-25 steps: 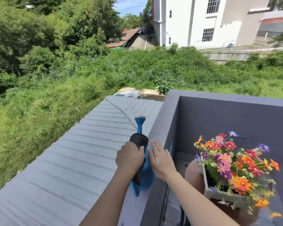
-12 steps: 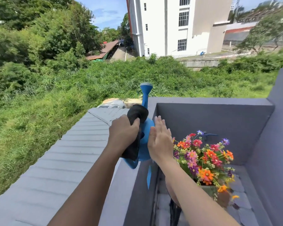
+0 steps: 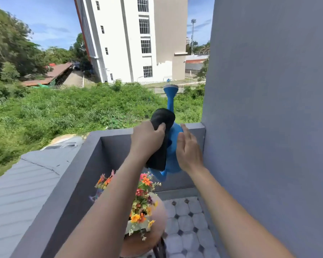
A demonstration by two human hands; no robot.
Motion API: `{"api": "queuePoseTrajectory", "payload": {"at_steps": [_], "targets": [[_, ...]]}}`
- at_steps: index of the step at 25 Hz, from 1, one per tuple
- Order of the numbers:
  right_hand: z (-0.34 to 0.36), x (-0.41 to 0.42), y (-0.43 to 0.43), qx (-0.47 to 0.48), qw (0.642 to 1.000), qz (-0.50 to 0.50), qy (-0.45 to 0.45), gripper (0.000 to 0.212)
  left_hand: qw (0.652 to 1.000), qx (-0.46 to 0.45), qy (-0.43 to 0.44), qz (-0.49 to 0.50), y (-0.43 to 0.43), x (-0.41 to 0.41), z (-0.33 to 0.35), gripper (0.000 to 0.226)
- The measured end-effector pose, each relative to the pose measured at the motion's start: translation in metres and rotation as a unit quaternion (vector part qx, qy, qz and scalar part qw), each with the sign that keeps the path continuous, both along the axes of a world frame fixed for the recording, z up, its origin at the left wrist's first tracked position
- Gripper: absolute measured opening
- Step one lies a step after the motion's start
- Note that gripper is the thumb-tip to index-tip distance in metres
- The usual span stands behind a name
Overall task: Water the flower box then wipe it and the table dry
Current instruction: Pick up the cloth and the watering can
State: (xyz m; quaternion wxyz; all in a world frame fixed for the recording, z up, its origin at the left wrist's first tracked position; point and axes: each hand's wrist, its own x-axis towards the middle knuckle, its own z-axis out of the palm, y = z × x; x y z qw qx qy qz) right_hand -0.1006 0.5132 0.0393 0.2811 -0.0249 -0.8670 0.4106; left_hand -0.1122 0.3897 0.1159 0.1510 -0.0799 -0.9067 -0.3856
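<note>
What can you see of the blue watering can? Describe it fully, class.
The blue watering can looks like smooth plastic. Its long spout rises to a round grey-faced rose at the top. It is held in the air above the flower box. The left hand grips it together with a black cloth; the open right hand steadies its side.

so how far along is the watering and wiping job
Nothing looks finished; wetness on the flower box or the round table cannot be judged. In hand: the left hand grips the blue watering can together with a black cloth, spout up, no water pouring; the open right hand steadies its side. Watering and wiping seemingly remain.
</note>
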Motion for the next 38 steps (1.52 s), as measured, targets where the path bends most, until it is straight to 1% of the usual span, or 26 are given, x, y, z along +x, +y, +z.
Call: {"api": "queuePoseTrajectory", "payload": {"at_steps": [3, 7, 9, 11, 13, 16, 18, 24, 26, 27, 30, 31, 35, 38], "targets": [[-0.043, 0.020, 0.072, 0.047, 0.997, -0.028, -0.062, 0.068, 0.998, 0.026, -0.053, -0.015, 0.068, 0.003, -0.051, 0.040], [-0.128, 0.046, 0.140, 0.068, 0.983, -0.042, -0.166, 0.090, 0.991, 0.034, -0.127, -0.014, 0.140, 0.017, -0.143, 0.039], [-0.178, 0.055, 0.158, 0.061, 0.972, -0.039, -0.224, 0.089, 0.985, 0.034, -0.167, -0.005, 0.161, 0.027, -0.191, 0.037], [-0.227, 0.066, 0.164, 0.059, 0.958, -0.034, -0.278, 0.077, 0.980, 0.035, -0.194, -0.003, 0.170, 0.036, -0.238, 0.031], [-0.286, 0.075, 0.166, 0.060, 0.945, -0.027, -0.320, 0.073, 0.973, 0.028, -0.228, -0.002, 0.173, 0.046, -0.295, 0.026], [-0.398, 0.083, 0.163, 0.089, 0.929, -0.025, -0.358, 0.088, 0.961, 0.017, -0.277, 0.005, 0.169, 0.053, -0.408, 0.026], [-0.479, 0.086, 0.156, 0.108, 0.915, -0.010, -0.389, 0.092, 0.952, 0.004, -0.305, 0.021, 0.162, 0.056, -0.494, 0.031], [-0.699, 0.078, 0.143, 0.141, 0.886, 0.016, -0.442, 0.092, 0.941, -0.039, -0.334, 0.037, 0.152, 0.050, -0.722, 0.037], [-0.759, 0.069, 0.146, 0.133, 0.881, 0.018, -0.453, 0.092, 0.940, -0.029, -0.339, 0.037, 0.155, 0.042, -0.783, 0.035], [-0.783, 0.064, 0.149, 0.128, 0.881, 0.020, -0.454, 0.088, 0.941, -0.021, -0.337, 0.036, 0.159, 0.037, -0.806, 0.033], [-0.843, 0.045, 0.157, 0.082, 0.884, 0.014, -0.461, 0.058, 0.944, -0.006, -0.328, 0.036, 0.173, 0.022, -0.865, 0.030], [-0.861, 0.038, 0.161, 0.067, 0.887, 0.007, -0.456, 0.052, 0.946, -0.008, -0.322, 0.037, 0.178, 0.014, -0.883, 0.032], [-0.911, 0.020, 0.173, 0.064, 0.894, -0.003, -0.443, 0.047, 0.951, -0.012, -0.307, 0.027, 0.190, -0.004, -0.939, 0.035], [-0.930, 0.016, 0.178, 0.074, 0.887, 0.015, -0.456, 0.046, 0.950, -0.019, -0.312, 0.030, 0.193, -0.005, -0.959, 0.037]]}}
